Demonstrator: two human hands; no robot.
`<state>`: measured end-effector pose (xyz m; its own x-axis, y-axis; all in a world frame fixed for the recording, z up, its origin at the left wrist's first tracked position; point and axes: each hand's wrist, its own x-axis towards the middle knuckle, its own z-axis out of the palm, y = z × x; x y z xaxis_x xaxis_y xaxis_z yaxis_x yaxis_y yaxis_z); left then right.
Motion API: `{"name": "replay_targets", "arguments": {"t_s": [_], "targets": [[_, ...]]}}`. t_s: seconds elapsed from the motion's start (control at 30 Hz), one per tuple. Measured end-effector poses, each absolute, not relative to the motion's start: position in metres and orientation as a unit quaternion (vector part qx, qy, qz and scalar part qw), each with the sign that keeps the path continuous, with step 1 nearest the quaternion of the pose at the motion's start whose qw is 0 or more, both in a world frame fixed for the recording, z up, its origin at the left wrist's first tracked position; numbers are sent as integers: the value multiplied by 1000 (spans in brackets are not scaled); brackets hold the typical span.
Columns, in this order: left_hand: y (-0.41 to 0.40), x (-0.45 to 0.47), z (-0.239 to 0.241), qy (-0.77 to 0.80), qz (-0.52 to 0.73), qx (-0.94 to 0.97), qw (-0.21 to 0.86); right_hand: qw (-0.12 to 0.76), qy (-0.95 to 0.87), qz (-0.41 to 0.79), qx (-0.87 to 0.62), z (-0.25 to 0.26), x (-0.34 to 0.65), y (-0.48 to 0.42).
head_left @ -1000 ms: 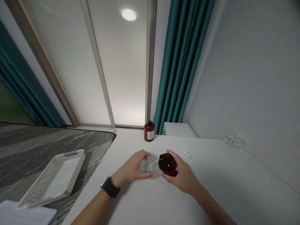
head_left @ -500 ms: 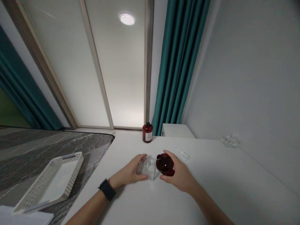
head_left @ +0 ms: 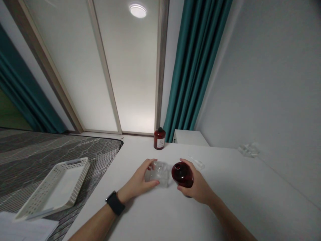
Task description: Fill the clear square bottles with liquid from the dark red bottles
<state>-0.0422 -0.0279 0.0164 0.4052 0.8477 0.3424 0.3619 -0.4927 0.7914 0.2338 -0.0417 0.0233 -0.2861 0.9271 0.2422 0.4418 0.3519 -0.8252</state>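
Observation:
My left hand [head_left: 142, 177] grips a clear square glass bottle [head_left: 160, 173] from its left side, thumb in front and fingers behind, on the white table [head_left: 150, 217]. To its right, my right hand [head_left: 195, 182] is wrapped around a dark red-brown round-shouldered bottle [head_left: 182, 174], its neck showing no cap and pointing up toward me. A small gap separates the two bottles. Farther back stands a second red-brown bottle [head_left: 159, 139] with a black cap and a white label. Whether liquid is inside the glass bottle cannot be made out.
A thin clear plastic piece [head_left: 197, 162] lies behind my right hand. Clear crumpled plastic [head_left: 248, 150] sits by the wall. At left, a white perforated basket [head_left: 57, 187] and paper sheets [head_left: 27, 226] rest on a grey striped surface. A white cabinet [head_left: 190, 137] stands beyond the table.
The red-brown bottle in my right hand has moved right, away from the glass bottle, and is more upright. My left hand still holds the glass bottle. The view has tilted slightly down.

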Motion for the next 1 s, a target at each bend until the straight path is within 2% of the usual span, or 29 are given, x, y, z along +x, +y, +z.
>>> {"name": "replay_targets", "arguments": {"t_s": [0.3,0.7,1.0], "targets": [[-39,-49,26,373,374,805,270,357,-740,358,-443,22,225,-51],[-42,-49,29,354,340,858,149,312,-807,218,-452,25,225,-50],[-42,-48,31,360,317,866,143,296,-832,170,-437,34,222,-49]]}}
